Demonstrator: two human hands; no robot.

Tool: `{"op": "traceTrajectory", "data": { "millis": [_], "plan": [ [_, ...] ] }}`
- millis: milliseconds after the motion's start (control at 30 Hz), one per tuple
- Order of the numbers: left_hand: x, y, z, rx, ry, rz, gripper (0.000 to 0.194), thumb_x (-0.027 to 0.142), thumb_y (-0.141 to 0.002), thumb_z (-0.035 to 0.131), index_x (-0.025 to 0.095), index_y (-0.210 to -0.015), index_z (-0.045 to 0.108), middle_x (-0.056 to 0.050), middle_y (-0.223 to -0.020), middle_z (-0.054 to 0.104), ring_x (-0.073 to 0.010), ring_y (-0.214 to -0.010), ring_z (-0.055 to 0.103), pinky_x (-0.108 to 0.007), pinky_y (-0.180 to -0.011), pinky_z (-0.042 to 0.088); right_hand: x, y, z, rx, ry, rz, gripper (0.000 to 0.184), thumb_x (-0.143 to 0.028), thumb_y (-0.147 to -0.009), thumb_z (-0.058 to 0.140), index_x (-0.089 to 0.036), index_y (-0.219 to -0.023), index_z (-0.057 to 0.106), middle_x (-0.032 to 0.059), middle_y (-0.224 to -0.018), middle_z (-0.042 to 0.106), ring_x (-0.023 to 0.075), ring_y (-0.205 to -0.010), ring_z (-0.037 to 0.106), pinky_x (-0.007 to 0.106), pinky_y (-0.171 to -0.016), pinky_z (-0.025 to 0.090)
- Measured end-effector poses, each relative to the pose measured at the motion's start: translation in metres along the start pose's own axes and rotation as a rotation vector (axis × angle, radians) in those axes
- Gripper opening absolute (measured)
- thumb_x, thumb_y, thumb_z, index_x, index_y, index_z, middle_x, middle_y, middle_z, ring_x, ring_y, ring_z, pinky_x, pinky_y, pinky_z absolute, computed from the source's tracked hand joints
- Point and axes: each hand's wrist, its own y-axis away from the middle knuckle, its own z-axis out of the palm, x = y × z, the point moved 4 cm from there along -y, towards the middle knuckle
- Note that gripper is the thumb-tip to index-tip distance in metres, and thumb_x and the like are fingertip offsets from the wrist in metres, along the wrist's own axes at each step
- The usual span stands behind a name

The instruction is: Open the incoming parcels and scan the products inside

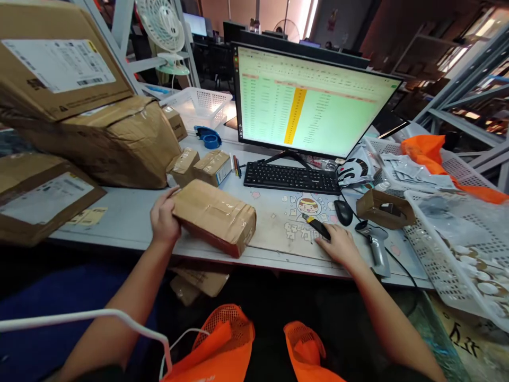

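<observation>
Left hand clasping the near-left end of a taped cardboard carton, eleven o'clock; right hand around a utility knife, one o'clock. Carton probably light, stiff-walled, best gripped across opposite sides. Beyond, twelve o'clock: keyboard.

Both bare forearms reach in from the near edge, angled away from each other. The left hand is raised at left, fingers bent in a grip; the right hand lies lower at right, palm down, fingers curled closed.
</observation>
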Motion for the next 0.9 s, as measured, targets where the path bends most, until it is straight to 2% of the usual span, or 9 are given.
{"op": "traceTrajectory", "data": {
  "millis": [67, 133, 200, 267, 367, 433, 533, 633, 900],
  "plan": [
    [0.003, -0.002, 0.005, 0.129, 0.005, 0.124, 0.06, 0.051, -0.098, 0.043, 0.0, -0.119, 0.065, -0.023, -0.116, 0.071, -0.0275, -0.108, 0.068, -0.048, -0.106, 0.054, 0.003, 0.023, 0.007, 0.096, -0.05, -0.05, 0.051, -0.041, -0.1, 0.052, -0.011, -0.14, 0.062, 0.0208, -0.129, 0.068, 0.037, -0.12, 0.062, 0.056, -0.104, 0.049],
    [0.022, 0.014, 0.007, 0.218, -0.093, 0.345, 0.056, 0.051, -0.105, 0.042, 0.002, -0.116, 0.067, -0.024, -0.123, 0.068, -0.0289, -0.123, 0.063, -0.051, -0.115, 0.046, -0.002, 0.037, 0.006, 0.217, -0.128, -0.112, 0.047, -0.037, -0.101, 0.048, -0.008, -0.135, 0.064, 0.0224, -0.121, 0.068, 0.0357, -0.112, 0.064, 0.054, -0.098, 0.054],
    [0.052, 0.045, 0.011, 0.133, -0.241, 0.624, 0.054, 0.055, -0.106, 0.043, 0.009, -0.115, 0.068, -0.022, -0.133, 0.065, -0.0317, -0.14, 0.052, -0.055, -0.123, 0.037, -0.018, 0.047, -0.004, 0.327, -0.22, -0.208, 0.044, -0.036, -0.103, 0.049, -0.009, -0.134, 0.064, 0.0219, -0.118, 0.067, 0.0342, -0.11, 0.066, 0.052, -0.096, 0.058],
    [0.08, 0.081, 0.019, -0.091, -0.334, 0.796, 0.053, 0.062, -0.1, 0.052, 0.016, -0.122, 0.066, -0.018, -0.138, 0.064, -0.0343, -0.145, 0.051, -0.057, -0.123, 0.037, -0.045, 0.058, -0.021, 0.409, -0.324, -0.324, 0.04, -0.033, -0.103, 0.051, -0.013, -0.137, 0.063, 0.019, -0.12, 0.066, 0.0308, -0.11, 0.067, 0.048, -0.095, 0.06],
    [0.105, 0.118, 0.027, -0.235, -0.435, 0.813, 0.044, 0.046, -0.093, 0.067, 0.022, -0.129, 0.062, -0.014, -0.134, 0.068, -0.0336, -0.138, 0.059, -0.057, -0.123, 0.039, -0.099, 0.072, -0.047, 0.432, -0.472, -0.528, 0.037, -0.026, -0.101, 0.058, -0.02, -0.137, 0.062, 0.0144, -0.119, 0.067, 0.0258, -0.107, 0.068, 0.041, -0.091, 0.062],
    [0.112, 0.127, 0.03, -0.175, -0.465, 0.791, 0.04, 0.03, -0.09, 0.067, 0.02, -0.129, 0.062, -0.013, -0.13, 0.07, -0.032, -0.135, 0.063, -0.056, -0.124, 0.039, -0.134, 0.076, -0.059, 0.425, -0.53, -0.653, 0.036, -0.025, -0.099, 0.061, -0.021, -0.135, 0.064, 0.0129, -0.116, 0.068, 0.024, -0.103, 0.07, 0.038, -0.088, 0.063],
    [0.113, 0.127, 0.035, -0.107, -0.479, 0.814, 0.043, 0.025, -0.088, 0.066, 0.018, -0.131, 0.062, -0.013, -0.125, 0.072, -0.0307, -0.13, 0.066, -0.052, -0.123, 0.042, -0.169, 0.071, -0.066, 0.433, -0.553, -0.769, 0.033, -0.027, -0.099, 0.063, -0.021, -0.131, 0.066, 0.0122, -0.111, 0.07, 0.0224, -0.096, 0.071, 0.035, -0.081, 0.064],
    [0.112, 0.124, 0.038, -0.087, -0.524, 0.809, 0.043, 0.025, -0.09, 0.063, 0.017, -0.131, 0.061, -0.013, -0.123, 0.073, -0.0299, -0.126, 0.069, -0.051, -0.122, 0.044, -0.18, 0.061, -0.066, 0.427, -0.541, -0.791, 0.032, -0.029, -0.1, 0.061, -0.021, -0.131, 0.068, 0.0116, -0.11, 0.071, 0.0216, -0.094, 0.072, 0.034, -0.08, 0.064],
    [0.112, 0.126, 0.038, -0.072, -0.513, 0.816, 0.032, 0.021, -0.09, 0.06, 0.017, -0.121, 0.062, -0.011, -0.115, 0.075, -0.0281, -0.125, 0.069, -0.049, -0.123, 0.043, -0.168, 0.05, -0.071, 0.427, -0.528, -0.793, 0.03, -0.028, -0.099, 0.062, -0.019, -0.126, 0.071, 0.012, -0.108, 0.072, 0.0217, -0.093, 0.072, 0.033, -0.078, 0.063]
  ]
}}
